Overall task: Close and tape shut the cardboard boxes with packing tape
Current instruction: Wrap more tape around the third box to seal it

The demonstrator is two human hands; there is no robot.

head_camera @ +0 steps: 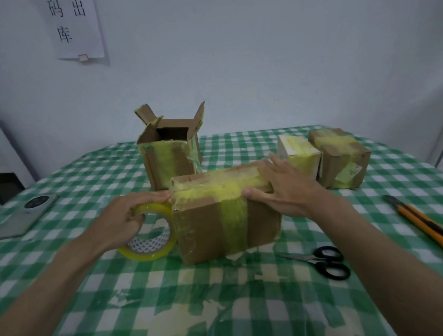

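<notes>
While I work at the tabletop [226, 313], left to right:
Phone [24, 216]: flat at the left edge.
Left hand [129, 217]: my fingers curl round the tape roll [151, 229], standing on edge against the near box [224, 212].
Open box [170, 156]: behind, flaps up.
Right hand [288, 189]: fingers spread flat on the near box's closed top, thumb on its front.
Taped boxes [325, 157]: two, right rear.
Scissors [320, 262], knife [429, 228]: right.

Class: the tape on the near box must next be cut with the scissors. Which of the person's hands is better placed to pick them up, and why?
Probably the right hand: the scissors lie on its side of the near box, and it only rests there. The left hand grips the tape roll.
</notes>
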